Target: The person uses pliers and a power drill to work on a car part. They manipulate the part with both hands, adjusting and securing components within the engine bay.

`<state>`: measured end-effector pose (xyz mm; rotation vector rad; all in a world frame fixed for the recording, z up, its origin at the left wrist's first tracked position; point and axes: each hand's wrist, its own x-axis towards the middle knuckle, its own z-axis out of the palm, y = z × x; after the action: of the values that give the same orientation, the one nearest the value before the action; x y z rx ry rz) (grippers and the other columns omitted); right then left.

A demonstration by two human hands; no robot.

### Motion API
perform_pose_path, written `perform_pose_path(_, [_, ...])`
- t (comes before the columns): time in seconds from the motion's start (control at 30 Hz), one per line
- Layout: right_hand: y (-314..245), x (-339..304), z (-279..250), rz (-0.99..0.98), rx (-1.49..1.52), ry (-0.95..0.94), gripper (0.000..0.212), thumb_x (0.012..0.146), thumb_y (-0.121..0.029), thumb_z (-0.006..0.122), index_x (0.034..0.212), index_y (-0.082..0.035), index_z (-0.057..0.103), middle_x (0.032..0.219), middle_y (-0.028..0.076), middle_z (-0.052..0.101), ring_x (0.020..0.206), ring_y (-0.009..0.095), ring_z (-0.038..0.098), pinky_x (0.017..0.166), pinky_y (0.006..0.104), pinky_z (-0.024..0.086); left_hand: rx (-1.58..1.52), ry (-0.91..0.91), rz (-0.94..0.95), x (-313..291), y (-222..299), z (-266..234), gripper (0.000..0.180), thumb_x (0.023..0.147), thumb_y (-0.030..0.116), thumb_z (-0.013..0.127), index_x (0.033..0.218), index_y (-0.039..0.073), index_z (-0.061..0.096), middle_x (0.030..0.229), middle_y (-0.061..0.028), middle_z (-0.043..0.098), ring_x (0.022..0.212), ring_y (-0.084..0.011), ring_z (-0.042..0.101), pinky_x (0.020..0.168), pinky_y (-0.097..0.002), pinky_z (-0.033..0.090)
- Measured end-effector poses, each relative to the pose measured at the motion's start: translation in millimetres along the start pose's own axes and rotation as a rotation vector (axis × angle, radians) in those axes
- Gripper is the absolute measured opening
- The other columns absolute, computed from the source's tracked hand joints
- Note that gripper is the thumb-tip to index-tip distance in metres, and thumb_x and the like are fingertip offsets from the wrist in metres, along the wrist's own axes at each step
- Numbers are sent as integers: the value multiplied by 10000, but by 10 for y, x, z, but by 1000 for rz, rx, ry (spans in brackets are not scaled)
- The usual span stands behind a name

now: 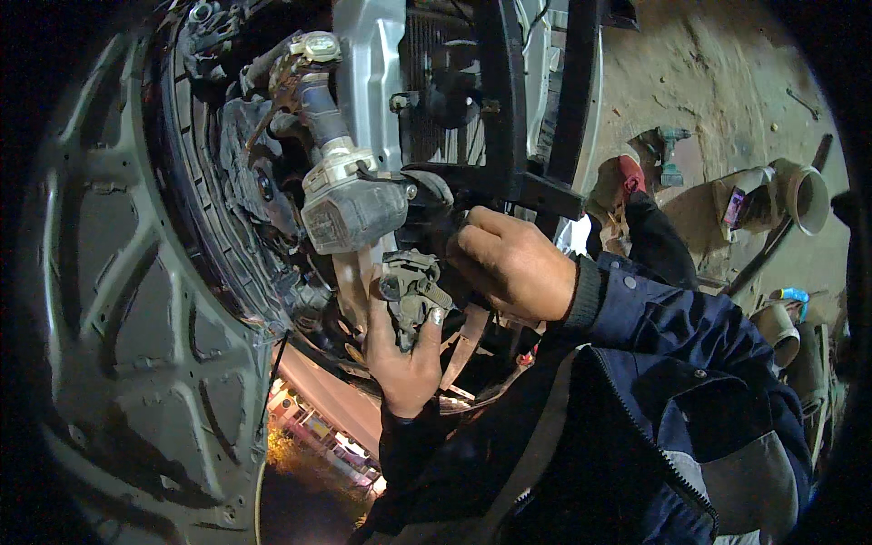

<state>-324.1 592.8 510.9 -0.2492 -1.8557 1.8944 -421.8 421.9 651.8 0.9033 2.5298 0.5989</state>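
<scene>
My left hand (pixel 404 371) is closed around a dusty grey plastic car part (pixel 414 289) with a ribbed section, thumb on one side and fingers on the other. Just right of that part, my right hand (pixel 518 263) has its fingers curled in. Its fingertips are in shadow, so whatever they pinch cannot be made out. Above the left hand, a grey box-shaped housing (pixel 354 216) with a pale lid is attached to a dark hose (pixel 322 111). A silver metal body panel (pixel 368 68) runs up behind the housing.
The raised car hood (pixel 136 300) fills the left side. Black frame bars (pixel 509 91) stand in front of the radiator. On the dirt floor at right lie a green cordless drill (pixel 670 156), a pale bucket (pixel 807 198) and a phone (pixel 734 208). A red shoe (pixel 630 173) shows nearby.
</scene>
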Motion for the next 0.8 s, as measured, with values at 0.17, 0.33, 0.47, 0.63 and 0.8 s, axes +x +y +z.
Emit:
perform_pose_path(0.17, [-13, 82, -1, -94, -42, -20, 194, 905, -50, 761, 1056, 6, 651, 972, 180, 581, 875, 410, 632, 742, 481, 536, 198, -44, 218, 89, 153, -122, 734, 915, 38, 746, 1590, -76, 482, 1473, -296, 633, 1296, -410, 683, 1077, -464, 555])
perform_pose_path(0.33, [-81, 162, -33, -121, -60, -94, 174, 929, -20, 760, 1082, 11, 682, 988, 175, 600, 883, 408, 650, 763, 472, 550, 320, -25, 299, 145, 307, -272, 728, 895, -13, 728, 1590, -10, 515, 1402, -295, 667, 1240, -458, 698, 1010, -487, 576])
perform_pose_path(0.47, [-120, 213, -71, -80, -40, -80, 201, 933, -26, 784, 1103, 25, 690, 1033, 191, 644, 918, 406, 663, 804, 458, 565, 325, 34, 344, 132, 315, -296, 743, 879, -37, 736, 1587, -5, 514, 1440, -295, 653, 1280, -456, 687, 1048, -479, 562])
perform_pose_path(0.63, [-78, 264, -85, -80, -71, -145, 247, 928, -89, 783, 1125, 41, 708, 1050, 244, 669, 988, 495, 664, 858, 510, 562, 101, 45, 238, 97, 274, -262, 742, 896, -76, 721, 1589, -35, 458, 1513, -293, 614, 1411, -423, 628, 1161, -460, 504])
perform_pose_path(0.8, [-25, 319, -123, -75, -35, -177, 242, 947, -128, 795, 1109, 43, 737, 1050, 258, 699, 969, 493, 682, 852, 502, 580, -7, 30, 93, 131, 273, -264, 703, 902, -86, 707, 1552, -48, 442, 1502, -298, 617, 1429, -396, 625, 1175, -455, 487])
